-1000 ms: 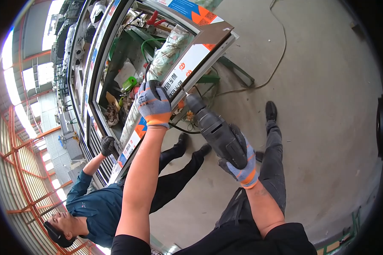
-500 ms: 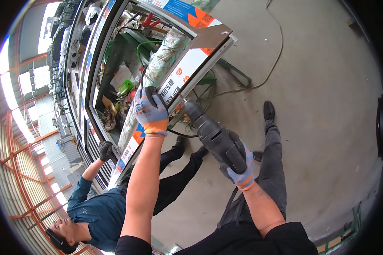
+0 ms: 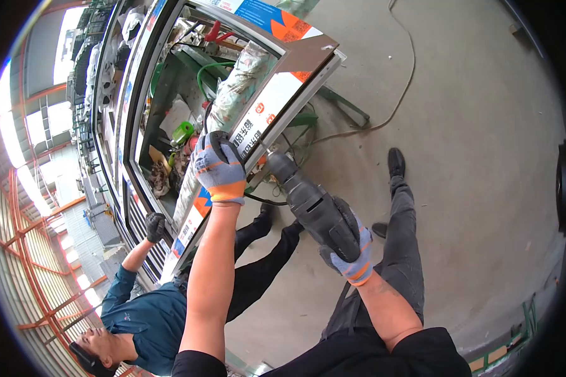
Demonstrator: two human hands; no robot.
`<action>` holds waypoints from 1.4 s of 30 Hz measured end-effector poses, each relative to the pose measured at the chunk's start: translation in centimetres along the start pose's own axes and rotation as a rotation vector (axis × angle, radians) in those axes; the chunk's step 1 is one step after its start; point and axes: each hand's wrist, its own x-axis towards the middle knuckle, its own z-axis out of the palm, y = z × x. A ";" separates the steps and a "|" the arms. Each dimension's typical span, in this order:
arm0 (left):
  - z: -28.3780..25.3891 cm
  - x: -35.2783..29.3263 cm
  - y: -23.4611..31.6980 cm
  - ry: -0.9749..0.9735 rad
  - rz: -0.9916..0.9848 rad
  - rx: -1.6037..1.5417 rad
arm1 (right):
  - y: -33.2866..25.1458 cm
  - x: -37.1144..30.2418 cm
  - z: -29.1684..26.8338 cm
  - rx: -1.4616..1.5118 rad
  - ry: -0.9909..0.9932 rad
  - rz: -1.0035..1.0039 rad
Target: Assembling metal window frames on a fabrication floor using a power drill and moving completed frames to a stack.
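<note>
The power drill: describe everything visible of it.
The power drill is black, with a matte, plastic-looking body, slots in its side, a dark chuck and a thin silvery bit. It points to the picture's upper left, its bit at the outer edge of the film-covered frame; contact and spin are unclear. The person's gloved right grip holds its rear.

A head-worn fisheye looks down from near left hand (image 3: 220,164) and right hand (image 3: 364,249).

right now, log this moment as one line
left hand: on frame | right hand: holding black drill | bit: at frame's outer side | co-worker's hand: by frame
</note>
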 end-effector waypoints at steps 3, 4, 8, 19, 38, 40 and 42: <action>-0.3 0.3 0.1 -0.032 -0.024 0.005 | -0.1 0.5 -0.4 0.017 -0.039 0.037; -0.3 0.4 0.3 -0.044 -0.041 0.012 | -0.2 0.7 -0.6 0.016 -0.039 0.040; -0.3 0.3 0.2 -0.059 -0.050 0.005 | 0.1 1.0 -1.1 -0.019 -0.061 -0.033; -0.5 0.1 0.6 -0.045 -0.074 -0.048 | -0.1 1.3 -1.6 -0.056 -0.066 -0.038; -0.6 0.4 0.7 -0.072 -0.055 -0.041 | -0.5 1.8 -2.2 -0.279 -0.127 -0.122; -0.5 0.5 0.6 -0.057 -0.029 -0.039 | -0.4 1.8 -2.2 -0.327 -0.133 -0.150; -0.6 0.5 0.6 -0.043 -0.005 -0.034 | -0.4 1.8 -2.1 -0.264 -0.123 -0.132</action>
